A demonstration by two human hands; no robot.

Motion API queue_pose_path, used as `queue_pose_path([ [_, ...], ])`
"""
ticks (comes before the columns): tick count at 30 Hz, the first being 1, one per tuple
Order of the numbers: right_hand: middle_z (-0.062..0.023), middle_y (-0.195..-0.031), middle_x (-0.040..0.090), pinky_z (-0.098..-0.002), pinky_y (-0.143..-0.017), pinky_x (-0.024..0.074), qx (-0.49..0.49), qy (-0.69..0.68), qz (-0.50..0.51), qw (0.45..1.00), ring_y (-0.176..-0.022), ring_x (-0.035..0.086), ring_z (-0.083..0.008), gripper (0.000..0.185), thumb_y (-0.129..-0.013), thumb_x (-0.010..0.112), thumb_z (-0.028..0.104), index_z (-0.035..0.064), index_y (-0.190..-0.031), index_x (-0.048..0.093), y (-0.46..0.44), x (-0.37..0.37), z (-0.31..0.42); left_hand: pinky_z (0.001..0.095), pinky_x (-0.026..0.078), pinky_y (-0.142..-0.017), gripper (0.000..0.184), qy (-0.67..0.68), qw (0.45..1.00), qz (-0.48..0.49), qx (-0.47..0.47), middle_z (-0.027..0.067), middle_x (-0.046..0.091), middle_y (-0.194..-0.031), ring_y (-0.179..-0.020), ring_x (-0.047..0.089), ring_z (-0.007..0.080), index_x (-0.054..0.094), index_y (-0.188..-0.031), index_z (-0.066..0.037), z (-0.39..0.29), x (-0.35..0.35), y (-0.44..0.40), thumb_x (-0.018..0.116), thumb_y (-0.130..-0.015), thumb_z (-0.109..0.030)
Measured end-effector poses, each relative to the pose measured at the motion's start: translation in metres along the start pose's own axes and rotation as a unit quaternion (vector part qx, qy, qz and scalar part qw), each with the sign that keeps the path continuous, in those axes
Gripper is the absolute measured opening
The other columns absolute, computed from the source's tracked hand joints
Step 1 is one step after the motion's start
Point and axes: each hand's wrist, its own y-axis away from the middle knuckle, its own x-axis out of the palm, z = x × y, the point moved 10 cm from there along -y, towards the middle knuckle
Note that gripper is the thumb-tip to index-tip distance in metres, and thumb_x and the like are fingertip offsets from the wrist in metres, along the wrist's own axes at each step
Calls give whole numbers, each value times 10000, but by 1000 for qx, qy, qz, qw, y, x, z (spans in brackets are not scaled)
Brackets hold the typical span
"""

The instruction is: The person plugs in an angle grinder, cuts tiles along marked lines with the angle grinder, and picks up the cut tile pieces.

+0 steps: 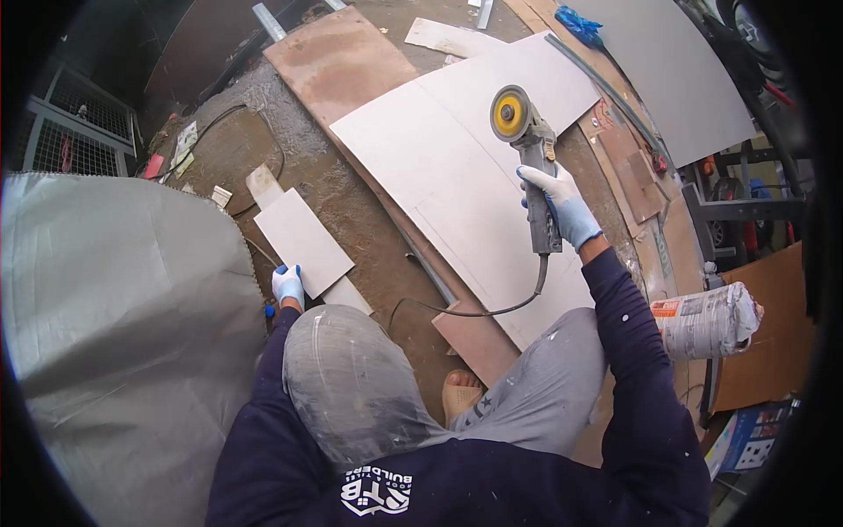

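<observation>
Count, referenced to the large white board (421,167), of which there is one: one angle grinder (542,158), over the board, fitted with one disc (500,112). Two gloved hands: one right hand (562,200) over the board, one left hand (288,285) left of it. One white rectangular panel (307,233), left of the board; pieces beneath cannot be counted reliably. One packed bag (702,321), right of the board. One crumpled blue item (580,26), beyond its far end. One sandal (458,400), near its near end.
</observation>
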Motion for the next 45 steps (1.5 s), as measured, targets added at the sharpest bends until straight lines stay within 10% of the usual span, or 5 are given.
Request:
queue_pose_path([
  [3, -47, -893, 628, -302, -548, 563, -19, -24, -33, 999, -655, 649, -146, 503, -839, 824, 323, 56, -1164, 549, 7, -25, 6, 426, 503, -985, 465, -98, 984, -136, 68, 184, 722, -1188, -1124, 677, 351, 658, -1273, -55, -53, -34, 26, 674, -872, -289],
  [8, -44, -885, 625, -316, -587, 575, 16, -56, -80, 995, -678, 647, -139, 499, -836, 819, 298, 41, -1167, 548, 38, -67, -6, 352, 557, -780, 362, 78, 966, 181, 167, 110, 727, -1057, -868, 698, 216, 644, -1290, -64, -125, 28, 49, 612, -950, -188],
  [14, -20, -858, 623, -295, -608, 548, 58, -87, -166, 981, -683, 642, -127, 379, -856, 797, 258, 52, -1103, 596, 131, -137, -41, 308, 518, -581, 307, 103, 926, 363, -29, 52, 691, -935, -718, 643, 159, 638, -1158, -126, -212, 48, 225, 693, -960, -354],
  [26, -38, -858, 645, -321, -567, 552, 221, -290, -300, 882, -666, 652, -157, 378, -861, 794, 176, 78, -1152, 573, 332, -136, -143, 456, 556, -974, 490, 190, 861, 415, -226, 145, 604, -1352, -1136, 645, 325, 456, -1486, -120, -138, 79, 426, 553, -1046, -313],
  [45, -19, -985, 645, -278, -751, 537, 257, -315, -431, 805, -810, 617, -101, 415, -814, 779, 46, 22, -1162, 554, 381, -14, -237, 535, 394, -1174, 655, 129, 824, 475, -281, 181, 187, -1687, -1500, 309, 432, 190, -1610, -66, -56, 223, 438, 468, -1073, -317],
])
